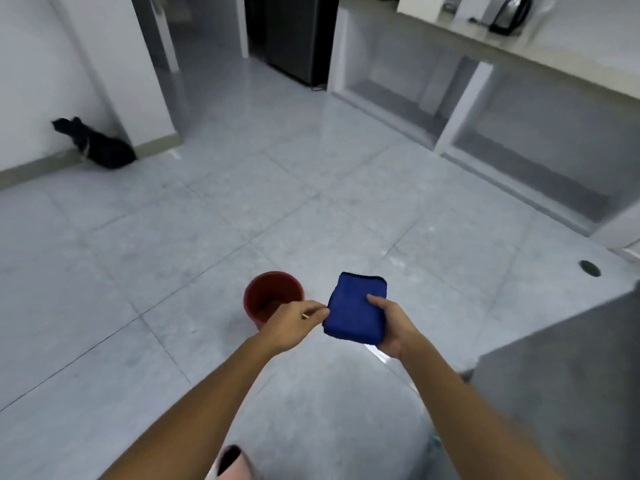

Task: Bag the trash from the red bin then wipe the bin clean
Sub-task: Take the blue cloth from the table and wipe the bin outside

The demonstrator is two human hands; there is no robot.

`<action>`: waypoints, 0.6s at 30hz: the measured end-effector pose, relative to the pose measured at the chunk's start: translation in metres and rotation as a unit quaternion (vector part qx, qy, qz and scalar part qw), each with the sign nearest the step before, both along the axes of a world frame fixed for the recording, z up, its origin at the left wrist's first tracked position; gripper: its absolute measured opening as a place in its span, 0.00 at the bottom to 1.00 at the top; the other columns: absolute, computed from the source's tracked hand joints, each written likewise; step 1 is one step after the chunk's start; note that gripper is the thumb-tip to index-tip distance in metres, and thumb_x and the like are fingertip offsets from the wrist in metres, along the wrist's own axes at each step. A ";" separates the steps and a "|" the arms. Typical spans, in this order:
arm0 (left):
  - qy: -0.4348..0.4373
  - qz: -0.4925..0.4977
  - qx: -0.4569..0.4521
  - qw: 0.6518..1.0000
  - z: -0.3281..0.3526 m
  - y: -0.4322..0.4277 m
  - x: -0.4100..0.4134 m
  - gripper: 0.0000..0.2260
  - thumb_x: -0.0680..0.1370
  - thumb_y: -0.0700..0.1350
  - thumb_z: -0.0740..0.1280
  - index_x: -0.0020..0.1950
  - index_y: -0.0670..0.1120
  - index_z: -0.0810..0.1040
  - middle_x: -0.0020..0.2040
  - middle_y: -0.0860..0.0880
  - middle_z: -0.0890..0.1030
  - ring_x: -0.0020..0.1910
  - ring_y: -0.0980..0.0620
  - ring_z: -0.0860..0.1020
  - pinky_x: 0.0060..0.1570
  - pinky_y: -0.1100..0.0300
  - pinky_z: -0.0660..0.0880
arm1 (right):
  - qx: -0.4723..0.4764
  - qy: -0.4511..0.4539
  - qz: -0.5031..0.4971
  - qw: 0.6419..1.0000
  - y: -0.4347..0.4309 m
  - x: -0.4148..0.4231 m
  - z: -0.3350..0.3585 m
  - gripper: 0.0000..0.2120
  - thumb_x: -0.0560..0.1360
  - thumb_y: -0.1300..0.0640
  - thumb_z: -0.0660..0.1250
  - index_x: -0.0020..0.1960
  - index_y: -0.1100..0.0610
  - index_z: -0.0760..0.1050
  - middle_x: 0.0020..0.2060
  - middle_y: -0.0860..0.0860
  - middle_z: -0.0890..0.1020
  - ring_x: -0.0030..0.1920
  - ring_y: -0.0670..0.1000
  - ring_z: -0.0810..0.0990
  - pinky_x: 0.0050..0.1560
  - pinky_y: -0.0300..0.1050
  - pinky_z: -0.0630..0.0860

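Note:
A small red bin (pixel 268 294) stands upright on the grey tiled floor, just ahead of my hands; its inside looks dark and bare as far as I can see. A folded blue cloth (pixel 356 311) rests in my right hand (pixel 389 327), thumb on top. My left hand (pixel 294 322) pinches the cloth's left edge with its fingertips, hovering over the bin's near rim and hiding part of it.
A black trash bag (pixel 100 147) lies against the white wall at the far left. Open white cabinets (pixel 450 109) and a counter with a kettle (pixel 509 12) line the right. A grey surface (pixel 571 375) sits at my right. A floor drain (pixel 589 268) is nearby.

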State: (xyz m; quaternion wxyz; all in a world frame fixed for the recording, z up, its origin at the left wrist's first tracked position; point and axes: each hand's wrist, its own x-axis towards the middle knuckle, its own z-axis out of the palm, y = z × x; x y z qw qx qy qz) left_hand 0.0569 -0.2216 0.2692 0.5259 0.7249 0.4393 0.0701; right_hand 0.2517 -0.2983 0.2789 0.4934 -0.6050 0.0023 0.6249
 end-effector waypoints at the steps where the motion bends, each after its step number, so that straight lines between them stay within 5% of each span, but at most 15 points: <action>1: 0.024 0.008 0.019 1.000 -0.020 0.016 -0.006 0.14 0.78 0.54 0.61 0.59 0.52 0.79 0.52 0.55 0.83 0.49 0.55 0.79 0.52 0.62 0.74 | -0.005 -0.009 0.000 1.000 0.021 0.004 -0.011 0.20 0.74 0.56 0.69 0.63 0.61 0.73 0.54 0.59 0.84 0.51 0.61 0.83 0.45 0.53 0.81; 5: 0.156 -0.003 0.082 0.984 -0.108 0.062 -0.037 0.18 0.79 0.46 0.61 0.69 0.46 0.70 0.66 0.45 0.76 0.64 0.46 0.74 0.63 0.53 0.71 | -0.007 -0.006 -0.015 1.000 0.082 0.022 -0.060 0.13 0.72 0.54 0.70 0.55 0.57 0.76 0.38 0.55 0.88 0.39 0.58 0.86 0.34 0.48 0.82; 10: 0.245 -0.035 0.184 0.951 -0.246 0.106 -0.051 0.23 0.78 0.49 0.63 0.72 0.50 0.65 0.71 0.48 0.71 0.68 0.49 0.71 0.67 0.54 0.69 | 0.050 0.024 -0.047 0.997 0.136 0.045 -0.181 0.13 0.72 0.54 0.69 0.56 0.56 0.77 0.41 0.55 0.88 0.37 0.57 0.87 0.38 0.52 0.83; 15: 0.337 -0.194 0.346 0.854 -0.416 0.153 -0.036 0.29 0.79 0.52 0.59 0.76 0.58 0.48 0.78 0.51 0.57 0.77 0.50 0.53 0.75 0.52 0.49 | 0.142 0.083 -0.118 0.979 0.188 0.061 -0.348 0.12 0.77 0.55 0.64 0.59 0.58 0.75 0.44 0.55 0.88 0.40 0.58 0.87 0.37 0.53 0.83; 18: 0.349 -0.254 0.419 0.799 -0.497 0.189 -0.034 0.30 0.80 0.56 0.53 0.74 0.61 0.35 0.78 0.50 0.53 0.77 0.49 0.50 0.75 0.49 0.46 | 0.190 0.087 -0.131 0.969 0.216 0.077 -0.433 0.14 0.78 0.55 0.63 0.60 0.59 0.75 0.45 0.56 0.87 0.41 0.57 0.88 0.37 0.53 0.83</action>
